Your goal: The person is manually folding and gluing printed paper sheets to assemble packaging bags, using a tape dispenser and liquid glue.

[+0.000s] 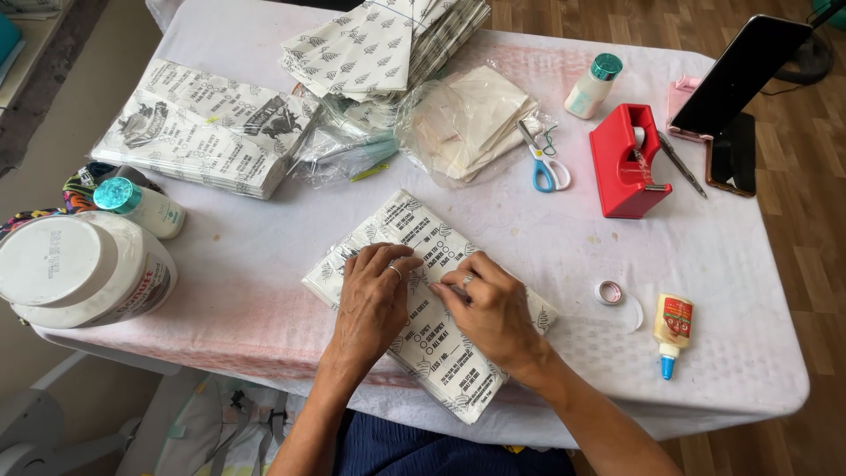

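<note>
Both hands press one printed paper bag [432, 304] at table centre, left hand [374, 295] flat and spread, right hand [489, 308] curled pinching its fold; finished-looking stacks [207, 128] lie at eleven o'clock.

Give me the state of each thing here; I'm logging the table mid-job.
Printed paper bag: flat, pressed under both hands.
Left hand: palm down on bag.
Right hand: fingers pinching at the bag's middle.
Scissors: lying closed.
Glue bottle: capped, lying down.
Tape roll: loose, flat.
Red tape dispenser: upright.
</note>
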